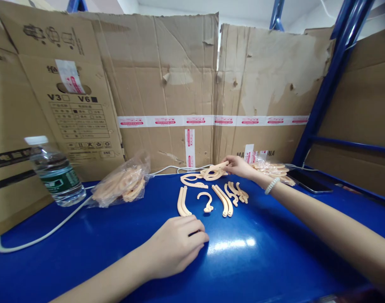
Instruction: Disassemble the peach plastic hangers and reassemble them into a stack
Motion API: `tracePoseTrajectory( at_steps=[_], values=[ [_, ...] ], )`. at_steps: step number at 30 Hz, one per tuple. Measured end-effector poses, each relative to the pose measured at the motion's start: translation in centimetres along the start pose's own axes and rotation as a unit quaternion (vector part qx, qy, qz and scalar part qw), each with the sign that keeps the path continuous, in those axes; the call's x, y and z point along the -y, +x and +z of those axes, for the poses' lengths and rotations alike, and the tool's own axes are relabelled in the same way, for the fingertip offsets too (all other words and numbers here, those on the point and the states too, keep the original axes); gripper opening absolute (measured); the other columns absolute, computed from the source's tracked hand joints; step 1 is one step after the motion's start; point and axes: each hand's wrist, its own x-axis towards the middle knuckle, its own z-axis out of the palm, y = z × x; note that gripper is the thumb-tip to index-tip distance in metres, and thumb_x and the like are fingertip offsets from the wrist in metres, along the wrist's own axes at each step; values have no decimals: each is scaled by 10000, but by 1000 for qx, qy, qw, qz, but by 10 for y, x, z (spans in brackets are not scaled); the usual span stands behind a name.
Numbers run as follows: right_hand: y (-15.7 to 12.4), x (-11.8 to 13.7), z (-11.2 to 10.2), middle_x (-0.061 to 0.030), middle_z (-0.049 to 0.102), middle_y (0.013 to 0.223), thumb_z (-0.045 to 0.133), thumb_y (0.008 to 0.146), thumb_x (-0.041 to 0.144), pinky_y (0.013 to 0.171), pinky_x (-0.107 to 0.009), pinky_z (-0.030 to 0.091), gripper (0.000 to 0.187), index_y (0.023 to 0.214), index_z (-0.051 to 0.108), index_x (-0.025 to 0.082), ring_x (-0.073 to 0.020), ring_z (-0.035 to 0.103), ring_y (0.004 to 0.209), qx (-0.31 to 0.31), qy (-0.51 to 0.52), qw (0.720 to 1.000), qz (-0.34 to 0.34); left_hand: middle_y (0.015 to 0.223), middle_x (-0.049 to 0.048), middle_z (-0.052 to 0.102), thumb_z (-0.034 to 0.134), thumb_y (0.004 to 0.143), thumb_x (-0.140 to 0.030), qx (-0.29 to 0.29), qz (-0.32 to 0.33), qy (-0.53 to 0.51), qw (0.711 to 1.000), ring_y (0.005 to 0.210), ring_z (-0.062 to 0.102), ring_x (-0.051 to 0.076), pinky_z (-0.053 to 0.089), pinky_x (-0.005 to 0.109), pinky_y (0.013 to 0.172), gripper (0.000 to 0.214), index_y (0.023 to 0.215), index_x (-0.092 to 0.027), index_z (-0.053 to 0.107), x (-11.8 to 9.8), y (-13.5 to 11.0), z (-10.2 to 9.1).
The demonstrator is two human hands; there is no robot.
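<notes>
My left hand (181, 244) rests loosely curled on the blue tabletop, thumb apart from the index finger, and nothing shows in it. At the back of the table my right hand (238, 166) pinches the end of a beige plastic hanger arm (219, 167) over a small pile of similar pieces. Left of that pile lies a looped hanger piece (194, 182). In front are a pair of curved hanger arms (183, 202), a single hanger hook (205, 202), another pair of arms (223, 201) and several more hooks (236, 193).
A clear bag of beige parts (119, 185) lies left, beside a water bottle (58, 176). Another bag of parts (274, 171) and a phone (309, 182) lie right. A white cable (44, 237) crosses the left side. Cardboard (167, 92) walls the back.
</notes>
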Motion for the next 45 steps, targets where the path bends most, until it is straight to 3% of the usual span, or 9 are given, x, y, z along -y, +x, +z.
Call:
tracePoseTrajectory(
  at_steps=[3,7,12,18,24,27,33,38,45],
  values=[
    [-21,20,-11,-56,656,783,594,851,324,591,-263,491,214,952,589,136,-160,615,658,-60,62,996,-29,936,61,680,427,922,-112,-51,-30,-27,998,804,627,193,502,300,694,237,1042,-175,620,-2,0,-1],
    [-62,56,-19,-29,626,729,616,851,424,530,-236,457,270,909,603,161,-138,577,620,-95,170,979,-54,1055,62,647,499,918,-162,-165,-161,-132,964,726,618,131,520,244,657,283,1190,-211,561,-9,2,-2],
    [-107,89,3,-28,639,768,694,822,413,510,-230,451,251,881,648,174,-130,572,606,-2,315,946,-71,1157,58,551,589,882,-245,-223,-313,-244,890,561,514,57,465,188,490,383,1259,-264,519,-19,8,-2],
    [-127,97,25,-17,584,721,722,807,368,501,-245,451,183,831,685,191,-128,513,583,13,317,944,-93,872,-7,629,669,806,-281,-205,-352,-334,850,449,470,42,402,166,419,368,1162,-227,594,-21,14,9],
    [-130,98,23,0,569,651,768,759,376,450,-236,454,200,828,692,205,-123,519,520,34,341,938,-54,572,-36,560,609,850,-320,-163,-363,-365,842,437,544,95,452,186,429,150,808,-180,644,-22,14,11],
    [-126,98,17,-3,591,652,772,751,391,431,-232,481,216,773,684,195,-117,540,485,58,359,931,-34,614,-21,600,584,874,-352,-195,-387,-393,811,480,601,116,505,207,465,184,821,-178,611,-21,14,9],
    [-115,90,0,-8,619,606,739,776,424,439,-228,477,260,726,635,191,-121,566,473,24,351,936,-12,685,-7,642,544,911,-404,-299,-419,-418,749,553,639,141,550,242,508,259,1013,-167,564,-9,11,6],
    [-108,81,2,-2,586,629,709,781,492,412,-196,370,339,739,600,175,-78,466,472,-4,339,940,27,622,-27,601,531,911,-425,-301,-432,-407,747,525,594,134,511,234,495,272,984,-165,559,-5,10,5],
    [-104,72,10,51,519,631,751,770,445,400,-171,364,356,790,501,193,-60,449,474,1,458,888,50,709,-18,551,524,902,-431,-259,-423,-383,780,641,530,133,439,224,572,283,761,-185,527,-7,10,2]
  ],
)
